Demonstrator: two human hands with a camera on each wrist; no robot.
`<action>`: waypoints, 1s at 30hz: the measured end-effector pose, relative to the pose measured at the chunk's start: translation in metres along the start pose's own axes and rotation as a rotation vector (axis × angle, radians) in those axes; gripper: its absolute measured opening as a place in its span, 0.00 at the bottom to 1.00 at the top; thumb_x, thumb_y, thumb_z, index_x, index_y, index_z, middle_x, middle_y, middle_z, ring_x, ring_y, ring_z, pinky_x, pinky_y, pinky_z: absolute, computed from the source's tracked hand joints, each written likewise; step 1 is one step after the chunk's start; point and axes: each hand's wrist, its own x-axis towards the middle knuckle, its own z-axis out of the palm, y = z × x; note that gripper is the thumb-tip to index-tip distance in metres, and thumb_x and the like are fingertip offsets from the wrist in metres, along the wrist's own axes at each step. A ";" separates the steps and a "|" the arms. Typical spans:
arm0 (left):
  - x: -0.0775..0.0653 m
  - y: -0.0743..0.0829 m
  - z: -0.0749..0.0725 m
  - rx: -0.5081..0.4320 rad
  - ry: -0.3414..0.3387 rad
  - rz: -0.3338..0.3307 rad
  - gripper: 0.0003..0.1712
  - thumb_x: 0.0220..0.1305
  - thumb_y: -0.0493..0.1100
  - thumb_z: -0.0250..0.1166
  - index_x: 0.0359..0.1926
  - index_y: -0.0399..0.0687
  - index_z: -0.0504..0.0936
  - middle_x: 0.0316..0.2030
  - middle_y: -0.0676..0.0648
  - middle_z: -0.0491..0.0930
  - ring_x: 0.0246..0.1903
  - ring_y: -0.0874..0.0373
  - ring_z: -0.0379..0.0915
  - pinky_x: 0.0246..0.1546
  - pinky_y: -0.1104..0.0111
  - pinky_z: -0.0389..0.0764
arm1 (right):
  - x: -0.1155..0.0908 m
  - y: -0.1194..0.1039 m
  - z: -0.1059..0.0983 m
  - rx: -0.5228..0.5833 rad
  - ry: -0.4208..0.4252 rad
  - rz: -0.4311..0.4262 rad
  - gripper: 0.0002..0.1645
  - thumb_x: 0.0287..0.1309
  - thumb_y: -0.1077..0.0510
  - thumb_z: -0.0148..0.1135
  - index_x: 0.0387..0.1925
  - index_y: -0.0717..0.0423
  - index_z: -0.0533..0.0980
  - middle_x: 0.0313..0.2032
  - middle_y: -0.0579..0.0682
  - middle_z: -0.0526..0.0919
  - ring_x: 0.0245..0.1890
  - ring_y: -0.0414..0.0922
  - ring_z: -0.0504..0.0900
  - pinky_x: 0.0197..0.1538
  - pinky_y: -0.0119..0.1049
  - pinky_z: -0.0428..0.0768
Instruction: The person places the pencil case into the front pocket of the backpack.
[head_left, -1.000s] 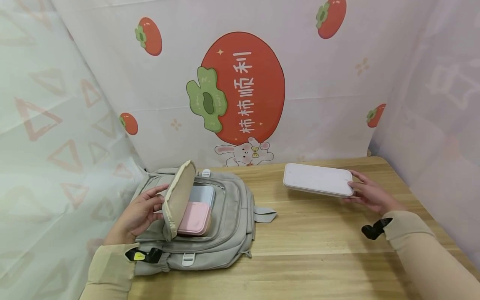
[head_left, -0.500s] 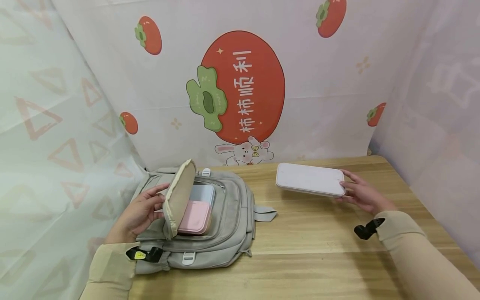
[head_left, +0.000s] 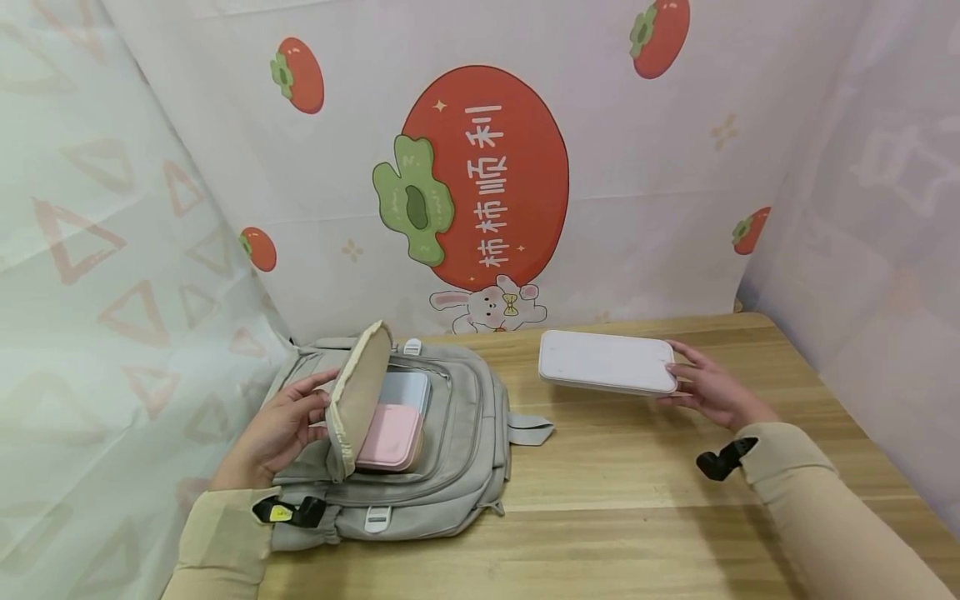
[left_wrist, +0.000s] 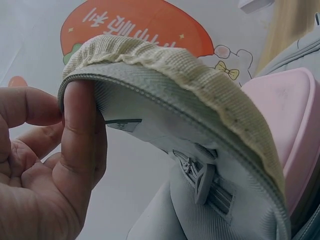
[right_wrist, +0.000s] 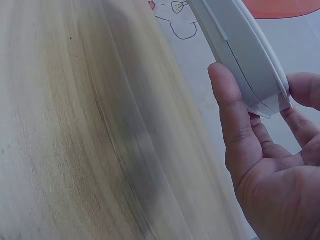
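A grey backpack [head_left: 468,433] lies flat at the left of the table, its front pocket unzipped. My left hand [head_left: 281,429] pinches the edge of the raised pocket flap [head_left: 363,392]; in the left wrist view, thumb and fingers grip its zippered rim [left_wrist: 150,95]. Inside the pocket sit a pink case [head_left: 390,435] and a light blue case [head_left: 405,390] behind it. To the right, my right hand [head_left: 712,390] holds a flat white rectangular case [head_left: 606,361] by its right end, above the table. The right wrist view shows thumb and fingers on either side of the white case [right_wrist: 250,60].
The wooden table [head_left: 600,517] stretches to the right and front of the backpack. A grey strap loop [head_left: 531,428] sticks out from the bag's right end. Printed cloth [head_left: 637,192] hangs behind the table, with more cloth at both sides.
My right hand has carried the white case left, closer to the backpack. The left hand keeps the flap raised in the same spot.
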 end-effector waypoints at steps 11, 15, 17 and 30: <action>0.000 -0.001 0.000 -0.005 0.012 -0.004 0.24 0.80 0.32 0.49 0.57 0.65 0.83 0.44 0.51 0.83 0.39 0.61 0.82 0.32 0.69 0.84 | 0.002 -0.004 0.009 0.009 0.000 -0.002 0.41 0.81 0.57 0.49 0.83 0.46 0.42 0.58 0.55 0.63 0.46 0.42 0.81 0.54 0.46 0.84; -0.001 -0.001 0.001 -0.021 0.018 -0.011 0.24 0.80 0.32 0.48 0.56 0.65 0.82 0.44 0.51 0.83 0.38 0.61 0.82 0.32 0.70 0.84 | 0.003 -0.003 0.013 0.007 -0.009 -0.012 0.39 0.81 0.58 0.49 0.83 0.44 0.45 0.57 0.53 0.65 0.46 0.42 0.81 0.54 0.46 0.84; -0.002 -0.001 0.001 -0.027 0.021 -0.012 0.23 0.80 0.32 0.48 0.56 0.65 0.82 0.43 0.51 0.83 0.37 0.62 0.82 0.31 0.70 0.83 | 0.004 -0.003 0.015 0.010 -0.009 -0.013 0.37 0.81 0.58 0.49 0.82 0.43 0.48 0.56 0.53 0.66 0.46 0.42 0.81 0.54 0.47 0.84; -0.002 -0.001 0.000 -0.019 0.021 -0.014 0.24 0.80 0.32 0.48 0.56 0.66 0.82 0.44 0.51 0.84 0.37 0.62 0.81 0.31 0.71 0.83 | 0.008 -0.009 0.030 -0.014 -0.050 -0.036 0.43 0.81 0.59 0.47 0.83 0.54 0.36 0.56 0.56 0.67 0.47 0.43 0.83 0.54 0.49 0.83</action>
